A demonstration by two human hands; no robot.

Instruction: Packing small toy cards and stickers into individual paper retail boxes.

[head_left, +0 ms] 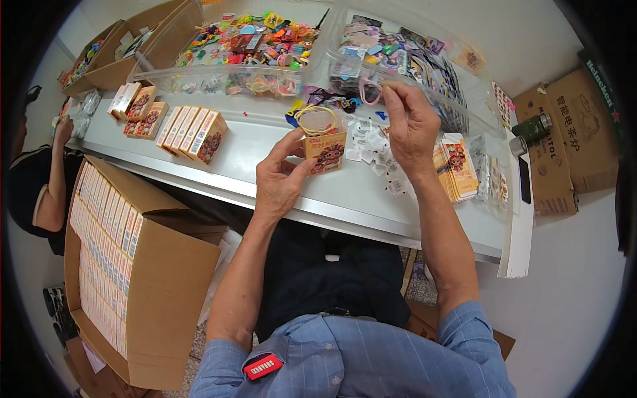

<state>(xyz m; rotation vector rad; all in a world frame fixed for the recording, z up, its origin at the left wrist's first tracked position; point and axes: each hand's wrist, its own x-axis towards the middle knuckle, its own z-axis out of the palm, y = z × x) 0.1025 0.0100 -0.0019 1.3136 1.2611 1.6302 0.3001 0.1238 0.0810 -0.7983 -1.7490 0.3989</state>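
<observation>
Head view: left hand (279, 176) pinches a small orange printed cardboard box (326, 151), open-topped, above the grey metal table (371, 199). A yellow elastic loop (316, 119) sits at the box mouth. Right hand (410, 126), beside the box, has fingertips closed on a pink loop (368, 91). Judgement: holding the box upright and steady should help the loops settle inside. Box interior and bin contents beyond stay indistinct.

Filled boxes (192, 131) lie left of the held box (325, 151), trays (252, 50) behind it.
</observation>
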